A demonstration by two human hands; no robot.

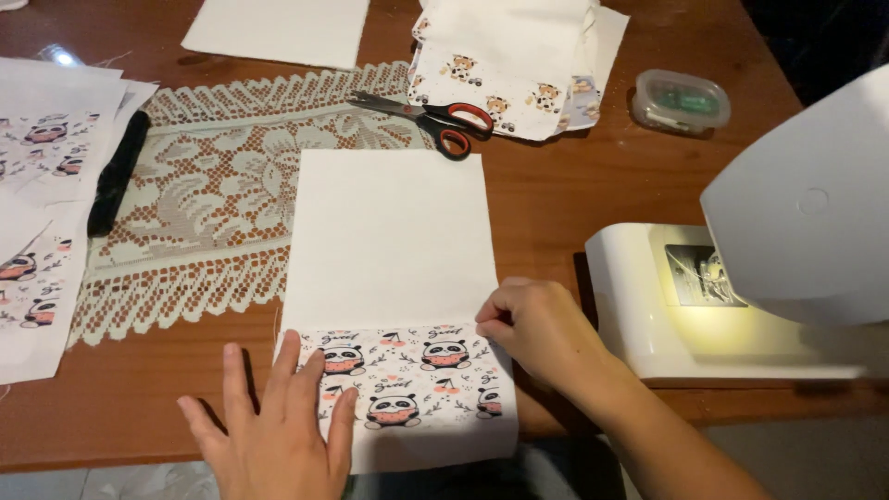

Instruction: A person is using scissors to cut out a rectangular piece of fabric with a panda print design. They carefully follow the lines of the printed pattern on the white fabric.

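Lying at lower centre of the frame on the tabletop point(556, 199), the panda-print fabric piece point(407, 370) is light and limp. Left hand point(278, 421) presses it flat, fingers spread; right hand point(537, 324) pinches the fold edge, the best hold.

Bench point(574, 199): dark reddish-brown wood, polished, by which most of the view is filled. Lace runner point(208, 199): pale, openwork, laid across the bench at 10 o'clock. Floor point(806, 449): pale grey, seen past the bench edge at 5 o'clock. Light: warm, cast by a sewing-machine lamp point(708, 278) at 3 o'clock; a dark corner is seen at 1 o'clock.
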